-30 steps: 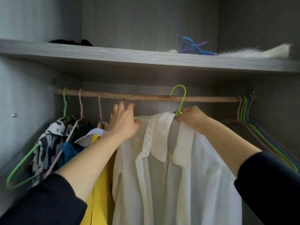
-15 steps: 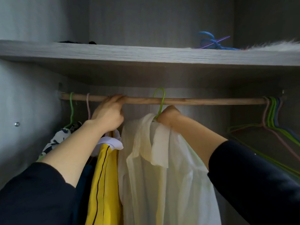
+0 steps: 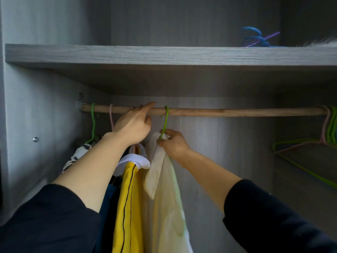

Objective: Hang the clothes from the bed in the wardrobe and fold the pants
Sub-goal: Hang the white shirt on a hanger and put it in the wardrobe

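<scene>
Wooden rod (image 3: 237,112) | green hanger (image 3: 166,121) hooked | right hand (image 3: 174,145) pinches cream shirt (image 3: 165,189)

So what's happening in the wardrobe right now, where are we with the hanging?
A person is hanging a white shirt on the wooden rod. Its green hanger is hooked over the rod, and the right hand pinches the hanger's neck at the collar. The left hand reaches up beside it, a finger touching the rod just left of the hook. A yellow garment hangs to the shirt's left, and spare hangers sit at the rod's far right.
</scene>
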Demonstrator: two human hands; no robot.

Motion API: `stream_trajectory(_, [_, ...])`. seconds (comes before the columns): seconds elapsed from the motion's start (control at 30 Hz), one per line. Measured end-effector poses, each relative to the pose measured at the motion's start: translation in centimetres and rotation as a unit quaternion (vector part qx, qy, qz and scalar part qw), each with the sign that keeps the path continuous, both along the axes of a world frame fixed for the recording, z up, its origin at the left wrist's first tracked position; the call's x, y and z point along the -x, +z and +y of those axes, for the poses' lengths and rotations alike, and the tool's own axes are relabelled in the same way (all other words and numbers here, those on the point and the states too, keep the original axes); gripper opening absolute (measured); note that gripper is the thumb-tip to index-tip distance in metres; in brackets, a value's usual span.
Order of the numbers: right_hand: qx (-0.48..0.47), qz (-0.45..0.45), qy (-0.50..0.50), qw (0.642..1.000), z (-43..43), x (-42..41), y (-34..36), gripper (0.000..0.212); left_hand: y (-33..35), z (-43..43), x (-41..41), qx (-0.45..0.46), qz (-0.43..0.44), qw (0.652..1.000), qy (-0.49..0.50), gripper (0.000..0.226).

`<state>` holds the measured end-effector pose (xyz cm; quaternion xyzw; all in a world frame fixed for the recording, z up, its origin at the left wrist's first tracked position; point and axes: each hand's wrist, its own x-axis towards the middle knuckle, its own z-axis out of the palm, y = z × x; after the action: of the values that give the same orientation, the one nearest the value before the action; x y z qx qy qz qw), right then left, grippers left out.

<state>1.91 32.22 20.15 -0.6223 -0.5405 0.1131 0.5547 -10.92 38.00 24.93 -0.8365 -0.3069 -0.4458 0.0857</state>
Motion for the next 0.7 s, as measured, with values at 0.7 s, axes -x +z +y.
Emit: stream_trajectory(0.7, [0.011,-0.210,-0.223,0.952,-13.6,-13.6,-0.8,0.042,-0.6,-7.2,-10.1,-0.067,0.036,0.994,-0.079,0.063])
